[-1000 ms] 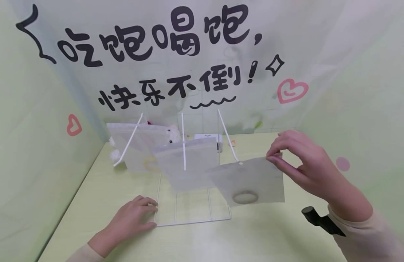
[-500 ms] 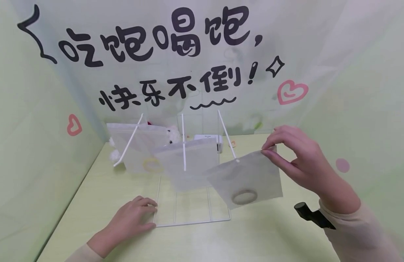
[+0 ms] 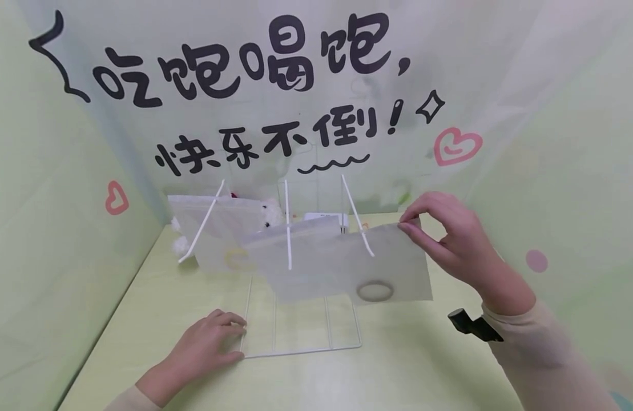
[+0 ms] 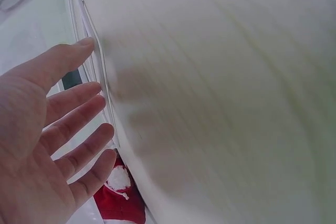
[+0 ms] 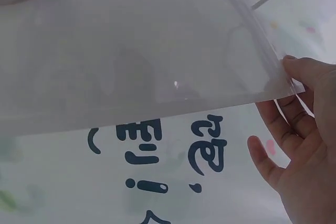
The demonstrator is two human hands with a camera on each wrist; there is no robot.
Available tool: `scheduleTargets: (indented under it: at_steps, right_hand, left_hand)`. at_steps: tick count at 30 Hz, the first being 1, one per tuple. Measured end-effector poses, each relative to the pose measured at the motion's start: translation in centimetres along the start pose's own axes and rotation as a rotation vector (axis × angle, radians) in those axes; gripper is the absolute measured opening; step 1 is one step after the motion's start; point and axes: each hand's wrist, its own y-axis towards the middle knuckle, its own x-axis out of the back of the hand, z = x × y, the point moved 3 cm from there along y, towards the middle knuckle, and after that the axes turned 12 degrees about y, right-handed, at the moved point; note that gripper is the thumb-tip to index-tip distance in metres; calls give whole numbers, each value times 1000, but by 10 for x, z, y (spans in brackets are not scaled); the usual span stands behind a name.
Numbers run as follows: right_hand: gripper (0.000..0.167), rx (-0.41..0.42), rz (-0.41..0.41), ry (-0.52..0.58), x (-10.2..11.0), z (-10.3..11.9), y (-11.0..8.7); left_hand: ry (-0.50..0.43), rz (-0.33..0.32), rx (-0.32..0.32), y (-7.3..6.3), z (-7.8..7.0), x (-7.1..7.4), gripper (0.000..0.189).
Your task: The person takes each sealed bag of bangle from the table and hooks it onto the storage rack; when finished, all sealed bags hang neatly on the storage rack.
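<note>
My right hand pinches the top right corner of a frosted zip bag between thumb and fingers. A greyish ring lies inside it, low down. The right prong of a white wire rack crosses in front of the bag, near its top edge. In the right wrist view the bag spreads out from my fingertips. My left hand rests at the left side of the rack's wire base, fingertips at the wire. In the left wrist view the fingers of that hand are loosely extended.
Two more frosted bags hang on the rack, one on the left prong and one on the middle prong. A white plush toy and a white box stand behind. Printed fabric surrounds the table.
The right hand has moved left and away from me with the bag. The right prong's tip, earlier at the bag's top edge, now overlaps the bag's face. The left hand has stayed in place.
</note>
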Motion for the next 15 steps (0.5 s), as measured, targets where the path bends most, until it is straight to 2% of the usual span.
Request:
scheduleTargets:
  at_steps: [4, 12, 15]
  right_hand:
    - [10, -12, -19, -18, -4, -11, 0]
    - [23, -49, -48, -29, -11, -28, 4]
    - [22, -75, -44, -35, -14, -33, 3]
  left_hand:
    - [-6, 1, 2, 0, 0, 0, 41]
    - [5, -9, -9, 0, 0, -1, 40]
    - [14, 0, -5, 0, 1, 0, 40]
